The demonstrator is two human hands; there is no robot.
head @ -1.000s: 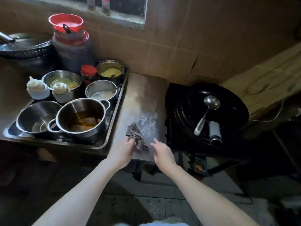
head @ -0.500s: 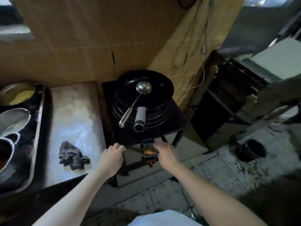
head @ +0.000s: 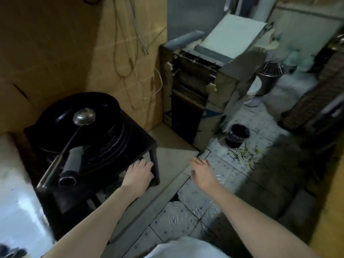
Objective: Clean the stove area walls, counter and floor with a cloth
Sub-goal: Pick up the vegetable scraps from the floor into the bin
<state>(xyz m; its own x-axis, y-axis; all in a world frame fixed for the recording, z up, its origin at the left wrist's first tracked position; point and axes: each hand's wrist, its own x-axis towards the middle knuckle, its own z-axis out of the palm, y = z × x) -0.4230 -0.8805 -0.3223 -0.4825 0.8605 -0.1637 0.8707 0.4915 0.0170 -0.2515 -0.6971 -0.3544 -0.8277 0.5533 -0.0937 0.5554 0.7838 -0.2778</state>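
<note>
The black stove (head: 111, 151) stands in the corner against the tan tiled wall (head: 55, 53), with a black wok (head: 61, 116) and a steel ladle (head: 83, 116) on top. My left hand (head: 138, 170) grips the stove's front rail near its right leg. Over the raised step and the tiled floor (head: 186, 216), my right hand (head: 202, 172) hovers with its fingers spread and holds nothing. The dark grey cloth (head: 11, 252) lies on the steel counter (head: 14, 202) at the bottom left edge, mostly cut off, away from both hands.
A metal machine (head: 201, 86) stands right of the stove, with cables (head: 130, 53) hanging on the wall between them. A black bucket (head: 237, 135) and scattered green scraps (head: 245, 153) lie on the floor. A steel bin (head: 270, 77) stands further back.
The view has swung right, away from the counter. My left hand let go of the cloth and moved along the stove front to its right corner; my right hand came off the stove.
</note>
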